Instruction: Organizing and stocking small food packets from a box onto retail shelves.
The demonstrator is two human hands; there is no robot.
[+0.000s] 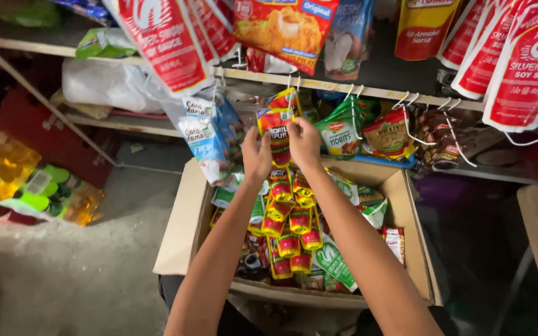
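The cardboard box [185,211] is the landmark: open-topped, flaps splayed, packed with loose sachets and pouches. Above its far edge runs a wooden rail [368,90] set with white hooks [406,99], where blue pouches [210,134] hang above the box's left far corner and green pouches [340,130] above its middle. A strip of red and yellow sachets [291,211] drops from just under the rail down into the box, its tail lying among the stock there. The left hand [256,155] and right hand [304,143] are raised over the box's far edge, side by side, each pinching the top sachet of the strip, fingers closed on its upper corners. To hang it well, I judge the punched hole should be held taut between both pinches and level with a hook tip, so the strip's weight does not twist it; whether a hook is already through the hole cannot be told
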